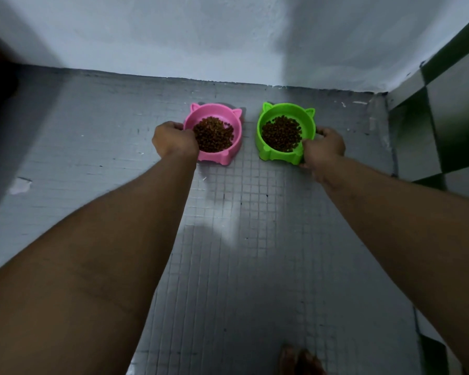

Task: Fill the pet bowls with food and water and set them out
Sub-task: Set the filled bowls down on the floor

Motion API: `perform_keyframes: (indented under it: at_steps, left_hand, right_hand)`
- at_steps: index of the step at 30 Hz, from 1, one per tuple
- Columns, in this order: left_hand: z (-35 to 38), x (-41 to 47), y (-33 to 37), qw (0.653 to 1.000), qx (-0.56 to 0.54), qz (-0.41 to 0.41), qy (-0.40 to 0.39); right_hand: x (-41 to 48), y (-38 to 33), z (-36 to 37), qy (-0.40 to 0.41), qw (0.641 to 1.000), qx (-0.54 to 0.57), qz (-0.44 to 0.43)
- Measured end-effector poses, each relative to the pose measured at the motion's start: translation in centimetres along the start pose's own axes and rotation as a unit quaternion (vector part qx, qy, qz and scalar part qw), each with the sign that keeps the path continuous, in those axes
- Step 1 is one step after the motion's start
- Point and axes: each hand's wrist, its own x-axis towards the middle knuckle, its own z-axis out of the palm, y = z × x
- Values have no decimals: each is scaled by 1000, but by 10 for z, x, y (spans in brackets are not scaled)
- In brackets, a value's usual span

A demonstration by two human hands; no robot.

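Observation:
Two cat-eared plastic bowls sit side by side on the grey tiled floor near the back wall. The pink bowl (229, 115) on the left holds a heap of brown kibble (214, 135). My left hand (173, 140) grips its left rim, fingers curled over the edge. The green bowl (295, 110) on the right holds brown kibble (281, 134) too. My right hand (324, 148) grips its right rim and side wall. Both bowls stand level on the floor, a small gap between them.
A pale wall (228, 36) rises just behind the bowls. A black-and-white checkered tiled wall (444, 109) closes the right side. The small-tiled floor (241, 253) stretches toward me. A foot (299, 361) shows at the bottom edge. A dark shape stands at the far left.

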Motion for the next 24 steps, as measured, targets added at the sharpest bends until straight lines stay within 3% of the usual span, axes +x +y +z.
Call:
perform_keyframes:
  at_steps: [8, 12, 16, 19, 24]
  left_hand:
    - [7, 0, 1, 999, -30, -22, 29]
    - [-7, -11, 8, 999, -35, -34, -16]
    - [-72, -54, 30, 994, 73, 46, -71]
    - [-158, -115, 68, 964, 161, 141, -158]
    - [-299, -243, 147, 939, 188, 203, -203]
  right_hand:
    - [19, 12, 8, 18, 999, -25, -19]
    - [-26, -20, -11, 11, 997, -73, -31]
    - [-82, -59, -44, 10, 990, -137, -37]
    - [-168, -118, -89, -7, 989, -143, -46]
    - [-331, -223, -187, -46, 986, -128, -98]
